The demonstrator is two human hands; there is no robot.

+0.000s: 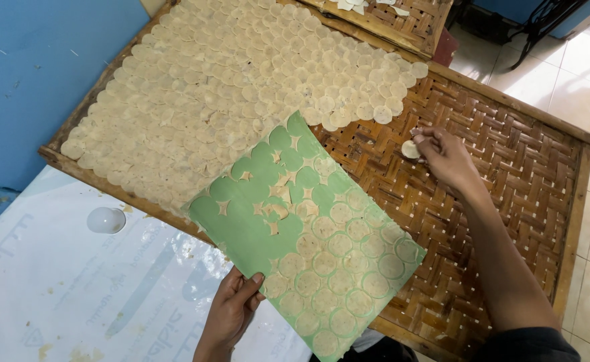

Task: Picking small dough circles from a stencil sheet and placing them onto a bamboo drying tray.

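Observation:
My left hand [231, 308] grips the near edge of a green sheet [254, 224] that carries several thin pale dough rounds and leftover scraps. The sheet is tilted over a woven bamboo tray [503, 167]. My right hand [446, 155] reaches over the tray's bare right part and pinches one pale dough round [410, 149] just below the edge of the laid-out rounds. Many overlapping pale rounds [241, 74] cover the tray's left and far part.
A white plastic sheet [53, 281] with faint print covers the surface at lower left, with a small white dome-shaped object [105, 219] on it. A blue wall [33, 74] stands on the left. A second bamboo tray [402, 17] lies at the top; tiled floor [576, 74] at right.

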